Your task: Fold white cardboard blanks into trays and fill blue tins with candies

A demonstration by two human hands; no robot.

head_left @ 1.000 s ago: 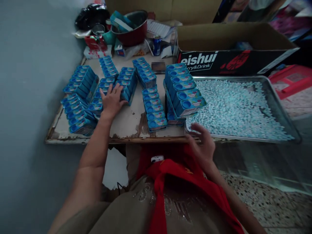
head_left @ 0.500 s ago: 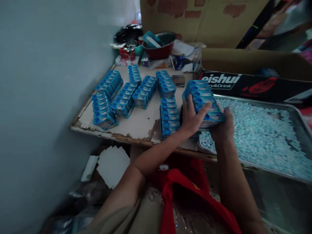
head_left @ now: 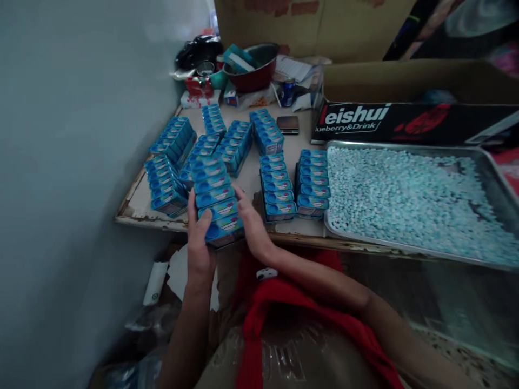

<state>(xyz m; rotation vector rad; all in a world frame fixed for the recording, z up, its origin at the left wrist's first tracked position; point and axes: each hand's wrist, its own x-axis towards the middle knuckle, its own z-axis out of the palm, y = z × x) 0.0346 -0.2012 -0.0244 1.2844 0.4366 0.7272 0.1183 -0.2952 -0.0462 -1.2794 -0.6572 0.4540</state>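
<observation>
Between my two hands is a block of blue boxes [head_left: 217,200], held above the table's front edge. My left hand [head_left: 199,243] grips its left side, with the thumb on the front boxes. Along its right side lies my right hand [head_left: 253,224], fingers pressed to the boxes. Several more blocks of blue boxes stand on the table, two of them side by side: one [head_left: 278,186] just right of my right hand and another [head_left: 313,182] beside the tray. The held block partly hides the blocks behind it.
A metal tray [head_left: 330,216] of small pale blue pieces lies at the right, before a long black carton [head_left: 352,121]. At the back are a red bowl [head_left: 253,81], a blue can [head_left: 288,93] and a dark flat case [head_left: 287,124]. A wall [head_left: 73,162] borders the left.
Both hands have moved from beside the tray to the left, with a block of boxes between them. Another block now shows next to the tray. The view has shifted a little.
</observation>
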